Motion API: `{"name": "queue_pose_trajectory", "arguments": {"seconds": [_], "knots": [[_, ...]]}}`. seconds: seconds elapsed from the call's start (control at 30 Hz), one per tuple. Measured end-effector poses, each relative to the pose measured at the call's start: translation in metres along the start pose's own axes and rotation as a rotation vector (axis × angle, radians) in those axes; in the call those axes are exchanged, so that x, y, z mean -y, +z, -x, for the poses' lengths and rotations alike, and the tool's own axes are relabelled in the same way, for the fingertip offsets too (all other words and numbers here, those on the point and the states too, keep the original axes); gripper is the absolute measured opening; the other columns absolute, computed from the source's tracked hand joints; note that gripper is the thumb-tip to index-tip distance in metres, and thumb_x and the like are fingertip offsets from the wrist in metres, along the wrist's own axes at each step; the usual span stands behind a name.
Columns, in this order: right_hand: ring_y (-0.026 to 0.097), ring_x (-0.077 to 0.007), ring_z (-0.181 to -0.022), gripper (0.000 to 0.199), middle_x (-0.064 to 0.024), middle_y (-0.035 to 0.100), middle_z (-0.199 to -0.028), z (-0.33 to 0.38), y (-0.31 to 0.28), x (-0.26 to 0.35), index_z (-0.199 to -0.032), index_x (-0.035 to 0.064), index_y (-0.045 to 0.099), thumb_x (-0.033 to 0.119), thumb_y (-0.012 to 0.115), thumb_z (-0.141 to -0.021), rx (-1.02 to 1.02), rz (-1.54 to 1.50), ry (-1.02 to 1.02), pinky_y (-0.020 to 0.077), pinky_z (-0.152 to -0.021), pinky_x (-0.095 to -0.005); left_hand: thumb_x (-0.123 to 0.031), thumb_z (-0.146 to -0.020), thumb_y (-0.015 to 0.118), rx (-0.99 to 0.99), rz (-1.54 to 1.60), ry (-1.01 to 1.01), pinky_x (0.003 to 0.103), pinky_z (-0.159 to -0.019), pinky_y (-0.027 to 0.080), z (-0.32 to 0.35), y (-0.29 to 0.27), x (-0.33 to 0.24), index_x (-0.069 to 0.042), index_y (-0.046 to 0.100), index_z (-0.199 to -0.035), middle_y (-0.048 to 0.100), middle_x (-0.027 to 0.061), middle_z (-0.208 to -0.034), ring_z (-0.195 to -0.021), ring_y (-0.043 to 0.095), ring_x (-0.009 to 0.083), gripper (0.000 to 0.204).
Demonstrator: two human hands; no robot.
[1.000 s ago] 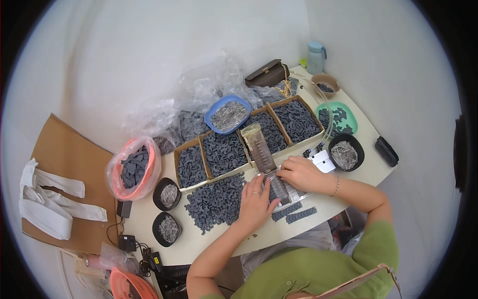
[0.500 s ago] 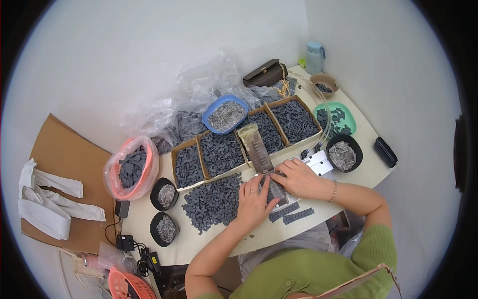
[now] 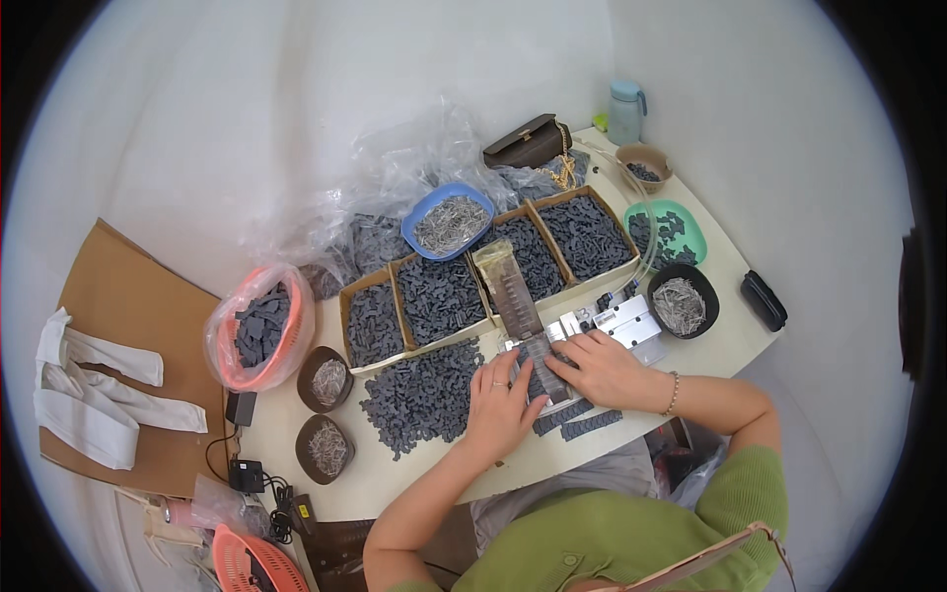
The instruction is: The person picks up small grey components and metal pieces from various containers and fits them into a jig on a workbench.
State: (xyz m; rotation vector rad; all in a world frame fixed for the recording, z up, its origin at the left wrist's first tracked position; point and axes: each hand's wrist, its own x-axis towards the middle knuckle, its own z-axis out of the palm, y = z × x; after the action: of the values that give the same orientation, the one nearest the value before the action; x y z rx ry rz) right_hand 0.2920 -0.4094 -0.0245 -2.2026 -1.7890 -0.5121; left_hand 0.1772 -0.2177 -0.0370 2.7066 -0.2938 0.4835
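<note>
I have my left hand (image 3: 495, 407) and right hand (image 3: 612, 373) flanking the gray strips (image 3: 540, 362), fingers slightly spread; whether they grip, I can't tell.

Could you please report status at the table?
Left hand, right hand: fingers at ribbed grey row. Row in line with translucent trough. Loose grey pieces heaped beside left hand.

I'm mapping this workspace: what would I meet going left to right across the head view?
White cloth, coral basket, two dark bowls, pile of loose grey pieces, left hand, right hand, black bowl, black case.
</note>
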Motion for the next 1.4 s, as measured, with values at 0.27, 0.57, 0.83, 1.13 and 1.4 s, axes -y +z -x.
{"name": "queue_pose_trajectory", "arguments": {"seconds": [0.27, 0.57, 0.83, 1.13, 1.4], "knots": [[0.054, -0.0258, -0.098, 0.032, -0.0108, 0.058, -0.109, -0.018, -0.016, -0.021, -0.105, 0.0068, 0.064, 0.009, 0.061, -0.073, -0.097, -0.096, 0.083, 0.0416, -0.081, -0.0366, -0.032, -0.081, 0.068, 0.034, -0.039, 0.054, 0.05, -0.101, 0.032, -0.007, 0.005, -0.005, 0.003, 0.054, -0.124, 0.043, 0.0223, -0.133, -0.123, 0.042, 0.0375, 0.057], [0.06, -0.0283, -0.09, 0.014, -0.0071, 0.065, -0.087, -0.168, 0.02, -0.101, -0.092, 0.0089, 0.068, 0.01, 0.058, -0.081, -0.236, -0.047, 0.175, 0.0439, -0.079, -0.0394, -0.042, -0.081, 0.066, 0.039, -0.199, 0.005, 0.052, -0.104, 0.03, -0.004, 0.014, -0.027, 0.009, 0.051, -0.124, 0.04, 0.0247, -0.139, -0.127, 0.04, 0.0376, 0.069], [0.068, -0.03, -0.089, 0.019, -0.0161, 0.07, -0.095, -0.239, 0.053, -0.126, -0.091, 0.0064, 0.07, 0.015, 0.067, -0.075, 0.287, 0.037, 0.471, 0.0501, -0.08, -0.0429, -0.041, -0.081, 0.067, 0.045, -0.085, -0.082, 0.052, -0.107, 0.027, 0.013, 0.003, -0.006, 0.01, 0.04, -0.133, 0.039, 0.0257, -0.141, -0.133, 0.034, 0.0395, 0.078], [0.065, -0.0307, -0.092, 0.014, -0.0155, 0.067, -0.095, -0.22, 0.064, -0.139, -0.091, 0.0021, 0.067, 0.01, 0.06, -0.082, 0.029, 0.055, 0.424, 0.0515, -0.078, -0.042, -0.04, -0.081, 0.067, 0.083, -0.137, 0.005, 0.051, -0.108, 0.028, -0.001, 0.009, 0.003, 0.008, 0.042, -0.133, 0.038, 0.0239, -0.143, -0.135, 0.034, 0.0366, 0.075], [0.059, -0.0317, -0.085, 0.01, -0.0129, 0.06, -0.083, -0.097, -0.017, -0.068, -0.081, 0.0027, 0.06, 0.012, 0.059, -0.083, 0.375, -0.434, 0.11, 0.0461, -0.076, -0.0426, -0.033, -0.083, 0.067, 0.039, -0.019, -0.026, 0.052, -0.107, 0.027, -0.003, -0.008, 0.002, -0.001, 0.05, -0.131, 0.04, 0.0229, -0.14, -0.132, 0.035, 0.0385, 0.06]]}}
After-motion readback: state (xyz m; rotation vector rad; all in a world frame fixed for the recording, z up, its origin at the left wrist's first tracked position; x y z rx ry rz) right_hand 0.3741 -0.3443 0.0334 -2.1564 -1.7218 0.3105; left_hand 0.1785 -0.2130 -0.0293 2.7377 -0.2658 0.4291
